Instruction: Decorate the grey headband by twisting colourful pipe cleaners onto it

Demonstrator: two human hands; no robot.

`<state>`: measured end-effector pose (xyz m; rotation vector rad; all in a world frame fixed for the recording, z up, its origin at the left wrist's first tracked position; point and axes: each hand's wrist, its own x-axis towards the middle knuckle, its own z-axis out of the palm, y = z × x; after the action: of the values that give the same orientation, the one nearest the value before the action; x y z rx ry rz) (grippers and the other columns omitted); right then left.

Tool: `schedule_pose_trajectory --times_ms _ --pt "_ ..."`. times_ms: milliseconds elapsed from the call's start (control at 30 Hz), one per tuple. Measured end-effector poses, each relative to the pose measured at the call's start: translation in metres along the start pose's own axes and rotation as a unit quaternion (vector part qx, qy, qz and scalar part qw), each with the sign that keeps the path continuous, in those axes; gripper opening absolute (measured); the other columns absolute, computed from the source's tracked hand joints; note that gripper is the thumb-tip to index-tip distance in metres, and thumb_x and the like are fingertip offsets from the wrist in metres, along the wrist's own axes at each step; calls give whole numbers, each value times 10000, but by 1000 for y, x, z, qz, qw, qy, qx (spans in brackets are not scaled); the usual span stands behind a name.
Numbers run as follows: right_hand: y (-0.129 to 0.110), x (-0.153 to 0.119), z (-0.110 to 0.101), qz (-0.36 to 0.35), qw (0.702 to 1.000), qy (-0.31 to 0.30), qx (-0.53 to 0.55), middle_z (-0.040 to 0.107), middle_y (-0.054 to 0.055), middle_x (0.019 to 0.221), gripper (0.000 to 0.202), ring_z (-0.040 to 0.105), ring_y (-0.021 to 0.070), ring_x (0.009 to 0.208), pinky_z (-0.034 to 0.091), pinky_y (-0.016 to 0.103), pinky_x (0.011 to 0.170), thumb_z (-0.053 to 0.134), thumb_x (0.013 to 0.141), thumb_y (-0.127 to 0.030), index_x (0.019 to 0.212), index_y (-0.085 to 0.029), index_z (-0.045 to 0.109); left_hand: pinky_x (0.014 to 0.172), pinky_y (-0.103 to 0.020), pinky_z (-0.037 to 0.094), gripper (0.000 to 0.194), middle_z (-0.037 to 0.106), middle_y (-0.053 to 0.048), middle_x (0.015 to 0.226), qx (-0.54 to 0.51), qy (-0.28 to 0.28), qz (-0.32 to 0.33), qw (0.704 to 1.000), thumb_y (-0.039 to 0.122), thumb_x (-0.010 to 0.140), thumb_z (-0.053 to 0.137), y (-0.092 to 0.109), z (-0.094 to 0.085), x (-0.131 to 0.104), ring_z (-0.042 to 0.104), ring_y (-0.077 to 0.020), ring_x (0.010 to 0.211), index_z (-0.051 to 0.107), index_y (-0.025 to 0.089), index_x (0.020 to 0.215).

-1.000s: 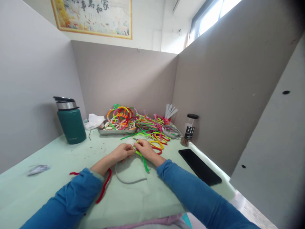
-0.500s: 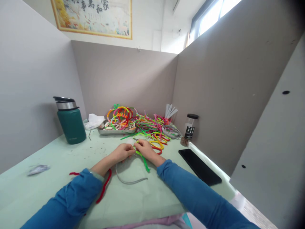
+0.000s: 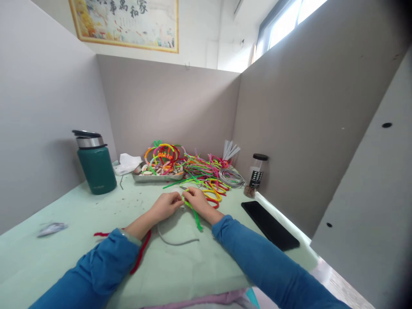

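Observation:
My left hand (image 3: 166, 207) and my right hand (image 3: 197, 201) meet fingertip to fingertip over the middle of the table. Closed fingers of the right hand pinch a green fuzzy stem (image 3: 197, 219), whose loose end hangs toward me. The left fingers are pressed together at its upper end; what lies between them is too small to make out. A grey cord (image 3: 175, 243) curves on the table below the hands. Partly under my left forearm lies a red fuzzy stem (image 3: 140, 257).
A metal tray (image 3: 157, 178) of small pieces and colourful loops stands at the back, beside piled fuzzy stems (image 3: 206, 167) and a grey wire coil (image 3: 231, 178). A green bottle (image 3: 96, 169) is left; a jar (image 3: 256, 176) and black phone (image 3: 270, 225) are right.
The left hand has shifted slightly, and the grey cord has moved a little upward with it. The green stem has barely moved.

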<state>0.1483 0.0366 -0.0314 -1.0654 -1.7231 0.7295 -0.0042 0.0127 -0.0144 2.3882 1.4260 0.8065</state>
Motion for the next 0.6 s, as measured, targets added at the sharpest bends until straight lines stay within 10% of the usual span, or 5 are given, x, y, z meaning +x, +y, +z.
schedule_pose_trajectory --times_ms 600 --pt "8 5 3 32 999 14 -31 417 -49 515 184 399 88 505 307 195 472 487 723 -287 589 -161 484 557 -203 322 242 534 42 551 -7 37 13 999 389 768 485 3 -3 -2 468 -103 522 559 185 874"
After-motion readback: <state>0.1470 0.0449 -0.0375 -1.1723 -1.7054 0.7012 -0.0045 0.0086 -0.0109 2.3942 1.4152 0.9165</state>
